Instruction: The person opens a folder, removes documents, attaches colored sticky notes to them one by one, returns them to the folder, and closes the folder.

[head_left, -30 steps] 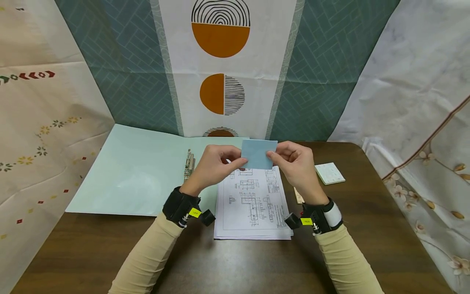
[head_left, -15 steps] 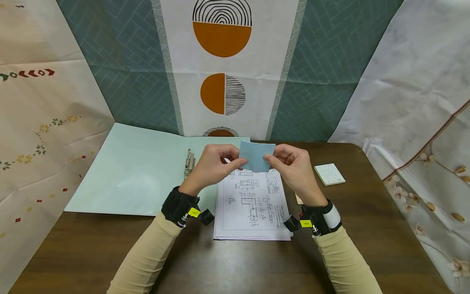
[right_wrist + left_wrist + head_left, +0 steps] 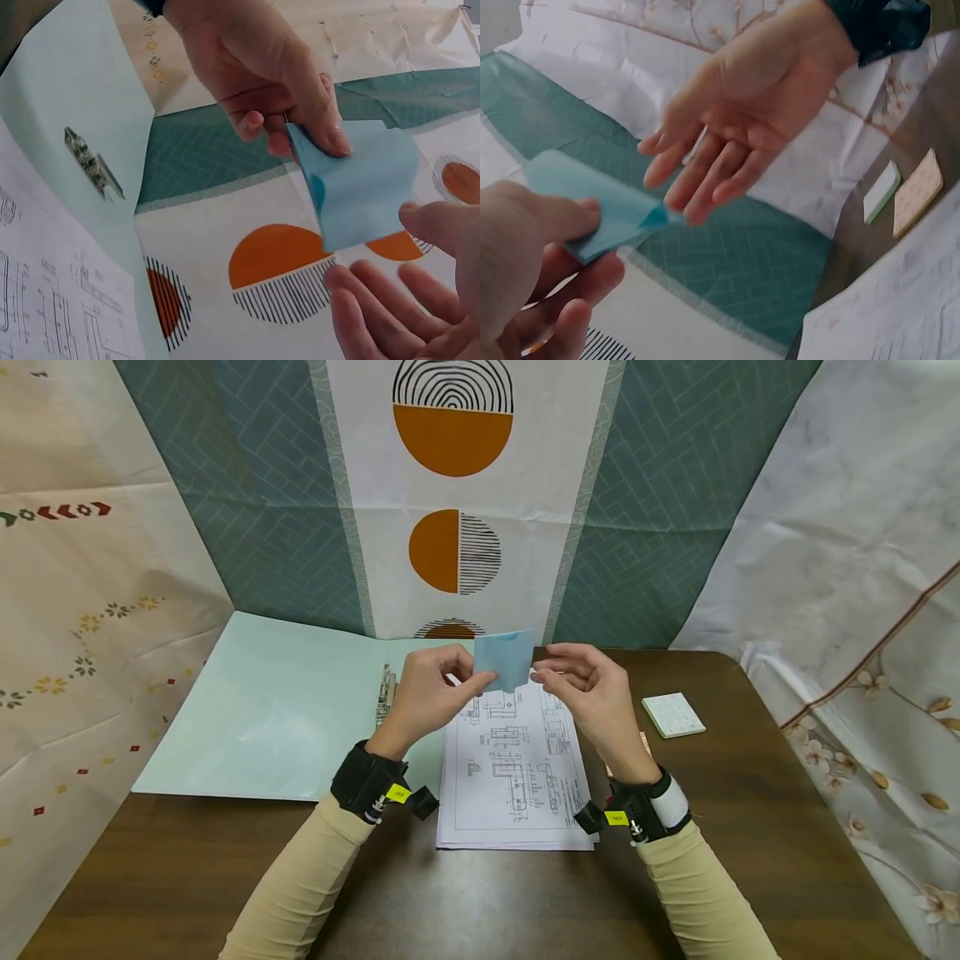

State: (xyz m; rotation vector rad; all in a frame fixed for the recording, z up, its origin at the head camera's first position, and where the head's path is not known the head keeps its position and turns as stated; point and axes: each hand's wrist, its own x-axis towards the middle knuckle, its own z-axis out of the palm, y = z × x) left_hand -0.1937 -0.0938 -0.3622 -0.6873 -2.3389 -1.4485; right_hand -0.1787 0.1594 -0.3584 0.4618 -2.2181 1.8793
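Note:
My left hand [image 3: 435, 689] pinches a small blue sticky note pad [image 3: 504, 658] by its left side, thumb in front and fingers behind. The pad is raised over the top of the printed drawings [image 3: 517, 777]. In the right wrist view the blue pad [image 3: 367, 180] looks slightly bent, with a darker blue patch along one edge. Just right of the pad, my right hand [image 3: 588, 702] has its fingers loosely bent and spread from the thumb. The left wrist view shows the right hand's [image 3: 742, 120] fingertips close by the pad's edge, holding nothing.
A pale green folder [image 3: 285, 718] lies spread out at left, its metal clip [image 3: 386, 693] beside my left hand. A small white-topped pad [image 3: 672, 715] lies on the brown table [image 3: 465, 910] at right. A peach pad [image 3: 919, 193] is mostly hidden behind my right wrist in the head view.
Both hands pinched the blue pad earlier, and it bowed half a second ago. Now the right hand has let go, and the left hand has shifted slightly left and up with the pad.

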